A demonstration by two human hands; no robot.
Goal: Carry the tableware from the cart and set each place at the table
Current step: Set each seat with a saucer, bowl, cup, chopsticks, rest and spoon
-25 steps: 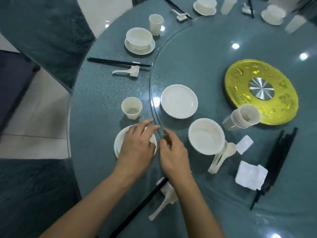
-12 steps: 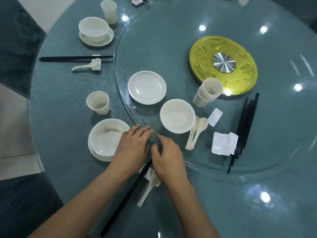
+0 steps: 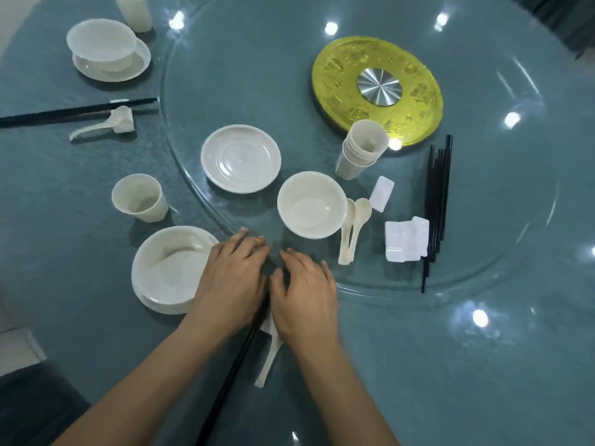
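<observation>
On teal table [image 3: 450,365], black chopsticks [image 3: 231,365], cream spoon [image 3: 269,358]

White bowl [image 3: 175,265] sits on plate [image 3: 151,302] beside cup [image 3: 138,197], chopsticks [image 3: 231,371], spoon [image 3: 269,358].

a single wide-angle view sits on the person's head and faces forward and steeply down onto the round table [image 3: 450,365]. it is close: both forearms cross the bottom edge, with the left hand [image 3: 230,278] and right hand [image 3: 306,294] just below centre. the glass turntable [image 3: 257,75] fills the upper frame, its edge bowed by the lens.
</observation>
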